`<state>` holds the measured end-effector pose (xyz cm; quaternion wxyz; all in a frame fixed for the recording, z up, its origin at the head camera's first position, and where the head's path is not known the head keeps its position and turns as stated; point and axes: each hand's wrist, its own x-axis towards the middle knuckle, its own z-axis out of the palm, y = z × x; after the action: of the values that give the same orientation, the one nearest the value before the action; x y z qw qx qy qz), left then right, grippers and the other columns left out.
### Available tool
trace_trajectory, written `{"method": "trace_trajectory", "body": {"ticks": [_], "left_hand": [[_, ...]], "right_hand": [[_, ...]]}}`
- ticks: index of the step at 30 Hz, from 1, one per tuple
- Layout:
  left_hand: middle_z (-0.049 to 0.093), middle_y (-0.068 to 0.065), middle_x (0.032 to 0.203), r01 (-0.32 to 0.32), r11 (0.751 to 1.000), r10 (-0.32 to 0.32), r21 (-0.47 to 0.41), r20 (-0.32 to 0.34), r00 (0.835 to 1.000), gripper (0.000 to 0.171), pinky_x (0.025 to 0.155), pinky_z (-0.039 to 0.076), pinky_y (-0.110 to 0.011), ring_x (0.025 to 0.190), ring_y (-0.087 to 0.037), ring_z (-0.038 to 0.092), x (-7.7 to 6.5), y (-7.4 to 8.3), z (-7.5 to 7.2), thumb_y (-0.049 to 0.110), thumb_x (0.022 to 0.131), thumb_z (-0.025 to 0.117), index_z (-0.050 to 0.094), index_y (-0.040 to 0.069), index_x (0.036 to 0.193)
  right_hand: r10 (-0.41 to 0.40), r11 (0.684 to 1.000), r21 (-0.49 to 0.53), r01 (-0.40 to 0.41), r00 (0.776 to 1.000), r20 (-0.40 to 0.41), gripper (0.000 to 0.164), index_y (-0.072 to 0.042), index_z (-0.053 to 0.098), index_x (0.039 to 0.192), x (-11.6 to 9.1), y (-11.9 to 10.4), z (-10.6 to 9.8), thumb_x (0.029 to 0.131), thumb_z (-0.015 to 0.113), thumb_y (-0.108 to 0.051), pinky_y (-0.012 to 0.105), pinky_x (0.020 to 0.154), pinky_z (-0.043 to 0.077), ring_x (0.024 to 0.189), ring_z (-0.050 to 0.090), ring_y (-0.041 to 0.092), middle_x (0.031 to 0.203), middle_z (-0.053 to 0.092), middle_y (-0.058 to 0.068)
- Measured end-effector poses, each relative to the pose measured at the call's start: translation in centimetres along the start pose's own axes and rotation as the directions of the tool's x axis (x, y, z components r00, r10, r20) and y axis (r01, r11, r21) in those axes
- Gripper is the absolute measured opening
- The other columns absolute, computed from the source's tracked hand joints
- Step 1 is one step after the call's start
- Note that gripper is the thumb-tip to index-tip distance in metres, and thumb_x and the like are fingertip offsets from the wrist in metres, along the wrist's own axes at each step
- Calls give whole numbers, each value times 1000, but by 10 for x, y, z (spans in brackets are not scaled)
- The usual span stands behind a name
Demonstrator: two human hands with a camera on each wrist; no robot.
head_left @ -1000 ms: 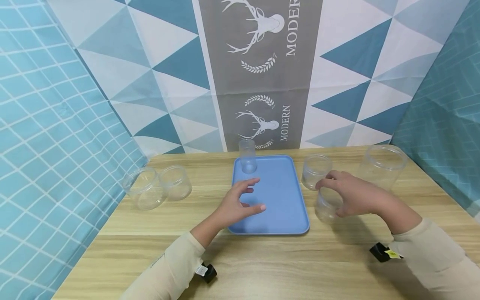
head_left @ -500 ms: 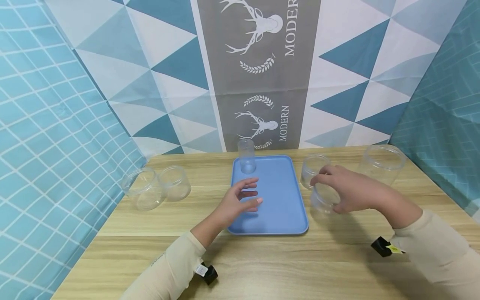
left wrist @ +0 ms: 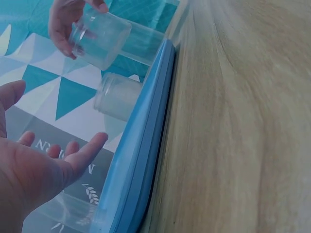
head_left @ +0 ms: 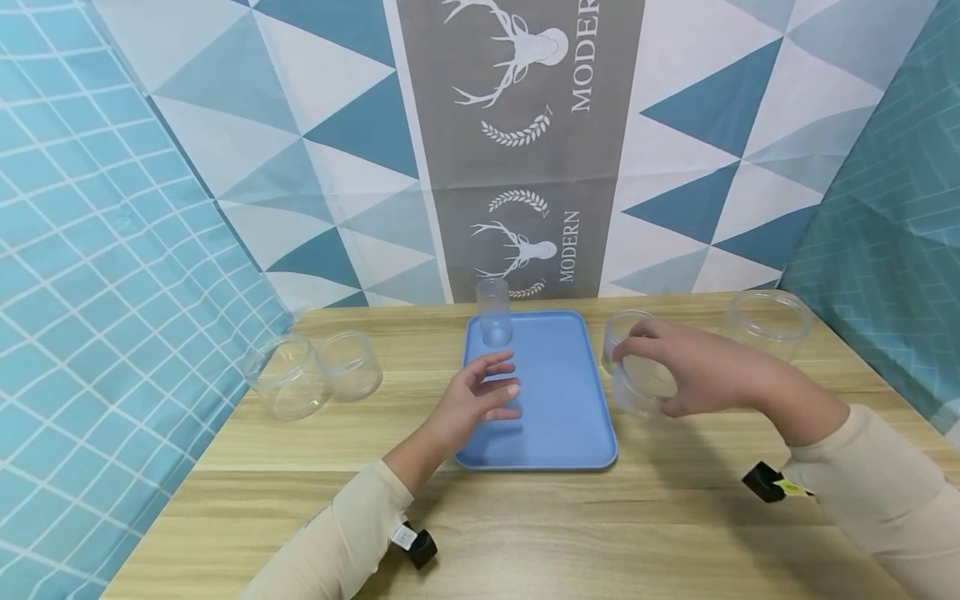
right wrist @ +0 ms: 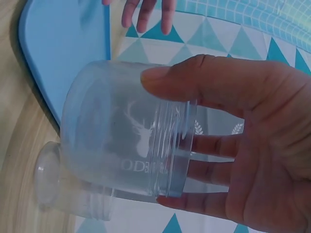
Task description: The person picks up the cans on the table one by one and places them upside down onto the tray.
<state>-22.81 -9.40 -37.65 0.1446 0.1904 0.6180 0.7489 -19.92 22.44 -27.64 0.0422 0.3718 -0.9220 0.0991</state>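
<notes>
My right hand (head_left: 693, 371) grips a clear screw-neck jar (right wrist: 116, 126) by its rim, thumb on one side and fingers on the other. The jar is held above the table at the right edge of the blue tray (head_left: 558, 417). Just behind it stands another clear jar (left wrist: 119, 97), partly hidden by the right hand in the head view. My left hand (head_left: 476, 400) hovers over the left part of the tray with relaxed, spread fingers and holds nothing. A tall, narrow clear jar (head_left: 494, 317) stands upright in the tray's far left corner.
To the left on the wooden table (head_left: 525, 533) stand a wide clear jar (head_left: 292, 379) and a smaller one (head_left: 351, 367), side by side. A large clear jar (head_left: 768, 325) stands at the far right, partly behind the right hand. Patterned cloth (head_left: 517, 167) hangs behind the table.
My right hand has raised the jar off the table and carried it slightly left towards the tray. The left hand stays over the tray, its thumb moved a little nearer the fingers.
</notes>
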Motion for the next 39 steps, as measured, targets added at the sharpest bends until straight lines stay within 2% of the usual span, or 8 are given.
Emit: {"method": "trace_trajectory", "body": {"ticks": [7,11,17,24,31,39], "left_hand": [[40,-17,141,32,995,-30,-96,25,999,59,89,51,-58,130,-35,45,1,1,1,4,92,62,39,8,147],[39,-18,142,33,993,-29,-117,32,999,60,88,51,-58,132,-37,42,2,0,1,2,92,61,38,8,147],[42,-17,140,-23,992,26,-121,25,999,63,87,52,-57,133,-43,38,1,1,3,0,89,63,39,6,146],[45,-16,137,-94,990,97,-103,25,995,66,86,54,-54,133,-46,36,1,1,4,2,86,70,40,4,145],[46,-16,138,-109,987,113,-115,25,993,66,87,53,-56,133,-44,37,1,1,7,2,84,71,43,5,144],[46,-17,137,-125,986,129,-112,30,991,67,85,55,-53,132,-44,39,4,2,11,-1,84,70,42,4,144]], "right_hand": [[-20,1000,18,21,1000,-18,66,-18,61,122,7,-4,-7,63,86,-4,44,85,53,108,55,26,122,54,5],[-43,998,41,45,998,-35,64,-17,61,123,10,-4,-10,65,86,-5,43,86,54,109,54,25,123,54,4],[-91,993,72,98,991,-95,67,-14,60,125,15,-3,-10,64,88,-8,44,86,53,110,55,25,124,55,5],[-106,986,108,123,983,-151,72,-16,60,128,19,-2,-9,63,90,-8,43,79,56,107,55,26,125,54,5],[-96,979,161,127,977,-189,74,-16,60,128,21,-2,-5,62,92,-10,38,74,57,103,57,23,124,55,3],[-88,962,235,142,970,-225,73,-16,60,129,25,0,5,63,93,-15,39,78,58,106,55,20,125,56,2]]}}
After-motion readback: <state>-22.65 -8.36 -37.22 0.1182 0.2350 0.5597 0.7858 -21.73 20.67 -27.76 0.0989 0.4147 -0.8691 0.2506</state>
